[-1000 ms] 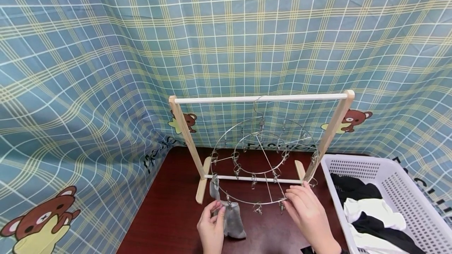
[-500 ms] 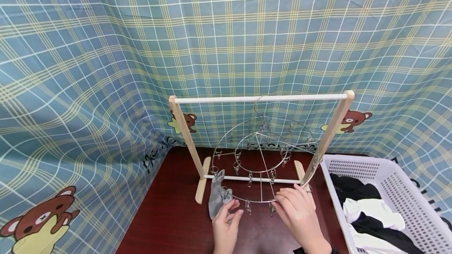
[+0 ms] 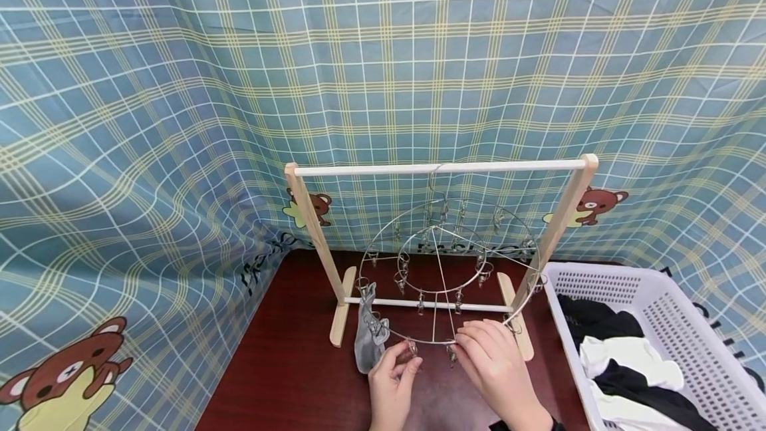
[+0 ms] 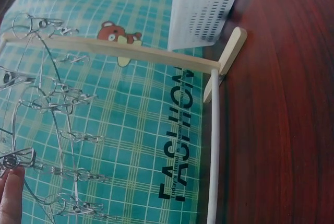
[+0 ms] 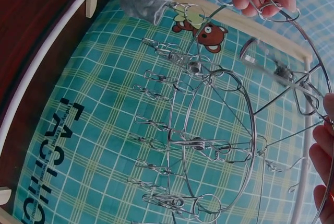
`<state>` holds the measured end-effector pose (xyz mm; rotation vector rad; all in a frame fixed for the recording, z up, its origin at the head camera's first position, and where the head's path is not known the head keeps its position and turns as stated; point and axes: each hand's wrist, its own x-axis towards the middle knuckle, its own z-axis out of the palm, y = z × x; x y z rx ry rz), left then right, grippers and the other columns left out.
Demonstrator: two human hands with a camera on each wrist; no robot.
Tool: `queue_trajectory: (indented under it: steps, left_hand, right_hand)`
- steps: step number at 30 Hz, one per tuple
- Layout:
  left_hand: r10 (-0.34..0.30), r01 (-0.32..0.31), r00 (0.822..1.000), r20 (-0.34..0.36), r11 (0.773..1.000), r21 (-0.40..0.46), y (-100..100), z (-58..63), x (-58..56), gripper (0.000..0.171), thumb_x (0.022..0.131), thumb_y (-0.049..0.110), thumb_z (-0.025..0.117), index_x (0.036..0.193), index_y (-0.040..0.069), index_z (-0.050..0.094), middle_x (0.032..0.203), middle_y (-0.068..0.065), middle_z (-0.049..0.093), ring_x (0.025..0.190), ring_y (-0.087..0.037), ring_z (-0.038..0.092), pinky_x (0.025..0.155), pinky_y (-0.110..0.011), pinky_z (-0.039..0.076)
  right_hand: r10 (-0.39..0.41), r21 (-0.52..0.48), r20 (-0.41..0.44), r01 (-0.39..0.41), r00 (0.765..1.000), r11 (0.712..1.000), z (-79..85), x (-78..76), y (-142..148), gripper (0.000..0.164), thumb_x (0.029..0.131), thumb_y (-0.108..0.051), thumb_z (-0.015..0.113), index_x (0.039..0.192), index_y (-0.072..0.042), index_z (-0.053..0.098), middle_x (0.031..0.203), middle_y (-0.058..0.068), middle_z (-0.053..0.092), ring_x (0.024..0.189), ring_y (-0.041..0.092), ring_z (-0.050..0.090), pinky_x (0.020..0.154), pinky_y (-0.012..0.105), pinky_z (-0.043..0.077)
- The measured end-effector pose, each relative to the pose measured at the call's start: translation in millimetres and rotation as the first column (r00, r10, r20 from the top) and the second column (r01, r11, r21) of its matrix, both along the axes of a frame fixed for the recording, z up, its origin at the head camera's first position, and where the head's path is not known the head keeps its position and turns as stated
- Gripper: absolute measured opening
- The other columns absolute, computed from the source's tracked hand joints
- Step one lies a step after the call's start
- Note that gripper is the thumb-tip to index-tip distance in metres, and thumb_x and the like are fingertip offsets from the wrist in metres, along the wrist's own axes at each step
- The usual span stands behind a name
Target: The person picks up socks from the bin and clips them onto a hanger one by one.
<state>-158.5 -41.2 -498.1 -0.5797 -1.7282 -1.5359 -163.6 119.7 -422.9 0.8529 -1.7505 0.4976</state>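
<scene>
Hanging silvery wire hanger (image 3: 442,271), round, double-ringed, left grip (image 3: 391,381) pinching a clip (image 3: 412,348), right grip (image 3: 493,364) pinching the rim (image 3: 432,342)

At the near right, the bare right hand (image 3: 493,361) is edged at the wrist by a black band (image 3: 557,425), with a black angular piece (image 3: 499,426) cropped too closely to be identified, while to its left the left hand (image 3: 391,381) is shown equally bare.
</scene>
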Motion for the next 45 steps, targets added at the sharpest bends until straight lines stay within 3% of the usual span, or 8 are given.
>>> queue_trajectory:
  steps: [6, 12, 16, 19, 24, 31, 39, 45]
  left_hand:
    - [0.054, -0.054, 0.998, 0.01, 0.998, -0.026, -1.6, -8.3, -1.9, 0.028, 0.065, -0.018, 0.065, 0.09, -0.011, 0.058, 0.08, -0.02, 0.061, 0.064, -0.025, 0.062, 0.054, -0.02, 0.052]
    - [0.031, -0.031, 0.999, 0.015, 0.999, -0.019, -2.3, -11.1, -2.6, 0.028, 0.066, -0.023, 0.061, 0.092, -0.011, 0.057, 0.079, -0.018, 0.059, 0.066, -0.023, 0.063, 0.057, -0.02, 0.052]
    - [0.056, -0.056, 0.998, 0.018, 0.998, -0.015, -3.5, -9.5, -1.9, 0.029, 0.066, -0.021, 0.062, 0.093, -0.011, 0.057, 0.08, -0.018, 0.059, 0.066, -0.024, 0.063, 0.057, -0.02, 0.052]
    - [0.071, -0.07, 0.997, 0.032, 0.997, -0.017, -4.7, -7.2, -1.2, 0.028, 0.067, -0.019, 0.063, 0.093, -0.011, 0.057, 0.079, -0.018, 0.058, 0.065, -0.025, 0.062, 0.057, -0.02, 0.052]
    - [0.049, -0.048, 0.998, 0.045, 0.999, -0.012, -5.1, -4.5, -0.2, 0.026, 0.069, -0.016, 0.064, 0.093, -0.01, 0.057, 0.079, -0.019, 0.058, 0.065, -0.025, 0.061, 0.057, -0.021, 0.052]
    - [0.051, -0.05, 0.998, 0.031, 0.999, -0.011, -3.6, 10.8, 5.5, 0.023, 0.069, -0.016, 0.063, 0.091, -0.014, 0.056, 0.079, -0.021, 0.057, 0.064, -0.026, 0.061, 0.056, -0.021, 0.052]
    - [0.071, -0.07, 0.995, 0.07, 0.997, -0.026, -4.8, -1.8, 1.8, 0.029, 0.067, -0.017, 0.065, 0.094, -0.009, 0.058, 0.08, -0.02, 0.059, 0.065, -0.022, 0.061, 0.055, -0.021, 0.052]
    - [0.056, -0.054, 0.996, 0.067, 0.998, -0.025, -3.5, 12.1, 7.3, 0.025, 0.068, -0.018, 0.063, 0.091, -0.013, 0.056, 0.079, -0.021, 0.058, 0.064, -0.026, 0.061, 0.055, -0.022, 0.052]
  right_hand:
    - [-0.001, 0.012, 0.008, 0.001, 1.0, 1.0, -1.9, -0.5, 0.7, 0.03, 0.091, -0.02, 0.049, 0.073, -0.001, 0.064, 0.076, 0.01, 0.061, 0.074, 0.026, 0.057, 0.07, 0.04, 0.043]
    - [0.007, 0.018, 0.026, -0.007, 1.0, 1.0, -3.3, -0.6, 3.5, 0.029, 0.091, -0.02, 0.049, 0.076, -0.001, 0.065, 0.079, 0.01, 0.062, 0.077, 0.028, 0.058, 0.079, 0.038, 0.041]
    - [0.036, -0.011, 0.003, -0.036, 0.999, 0.999, -2.0, -1.9, 9.1, 0.029, 0.091, -0.019, 0.05, 0.079, 0.003, 0.065, 0.081, 0.013, 0.063, 0.078, 0.03, 0.058, 0.088, 0.036, 0.04]
    - [0.036, -0.043, -0.045, -0.038, 0.998, 0.998, 1.4, -2.3, 16.6, 0.029, 0.09, -0.018, 0.052, 0.08, 0.007, 0.065, 0.081, 0.016, 0.063, 0.078, 0.032, 0.058, 0.087, 0.034, 0.042]
    - [-0.018, -0.084, -0.097, 0.01, 0.995, 0.996, 7.5, -3.2, 35.2, 0.029, 0.089, -0.017, 0.051, 0.081, 0.009, 0.063, 0.081, 0.019, 0.063, 0.077, 0.034, 0.057, 0.086, 0.031, 0.043]
    - [-0.141, -0.103, -0.031, 0.137, 0.99, 0.985, 6.6, -11.4, 76.1, 0.035, 0.09, -0.021, 0.048, 0.085, 0.011, 0.062, 0.083, 0.022, 0.061, 0.08, 0.038, 0.054, 0.094, 0.029, 0.038]
    - [-0.326, -0.104, 0.068, 0.331, 0.943, 0.938, -1.5, -25.1, 141.1, 0.042, 0.089, -0.028, 0.046, 0.089, 0.011, 0.06, 0.087, 0.024, 0.059, 0.082, 0.041, 0.051, 0.094, 0.034, 0.037]
    - [-0.439, -0.05, 0.208, 0.457, 0.874, 0.888, -3.2, -39.7, 184.1, 0.05, 0.089, -0.035, 0.038, 0.091, 0.011, 0.058, 0.085, 0.025, 0.057, 0.082, 0.042, 0.049, 0.081, 0.046, 0.038]
